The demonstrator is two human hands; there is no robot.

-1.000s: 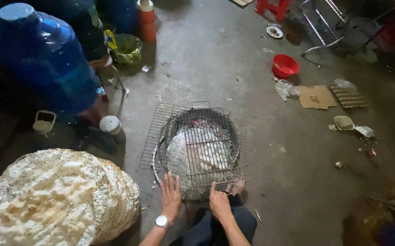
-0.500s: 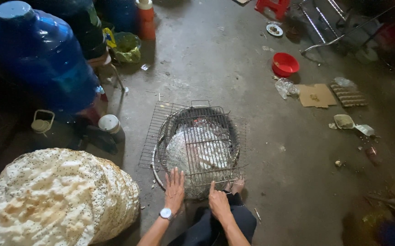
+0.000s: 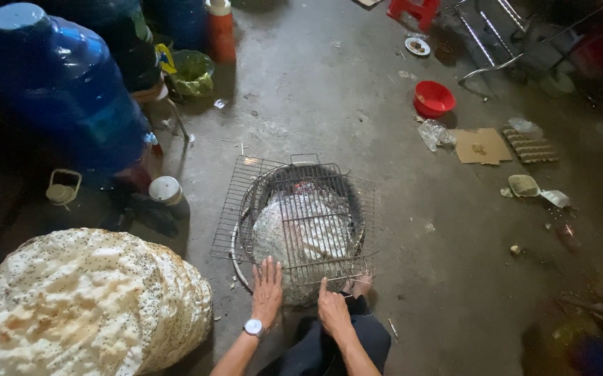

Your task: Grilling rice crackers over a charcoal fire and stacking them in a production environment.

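A round charcoal stove (image 3: 347, 202) stands on the concrete floor with a wire grill rack (image 3: 246, 191) laid across it. A pale, thin round rice paper sheet (image 3: 298, 233) lies clamped in the rack over the stove. My left hand (image 3: 267, 290), with a wristwatch, rests flat with fingers spread on the near edge of the rack and sheet. My right hand (image 3: 331, 311) touches the near edge of the rack beside it, one finger pointing forward. A stack of puffed, speckled toasted rice papers (image 3: 82, 303) sits at lower left.
A large blue water jug (image 3: 58, 87) stands at upper left, a small white-lidded jar (image 3: 167, 191) beside it. Farther off are a red bowl (image 3: 432, 99), a cardboard piece (image 3: 481, 146), an orange bottle (image 3: 221, 31), a green bag (image 3: 191, 73) and metal chair legs (image 3: 496, 49).
Both hands stay at the near edge of the rack; the left hand has shifted slightly onto it. The view has drifted a little.
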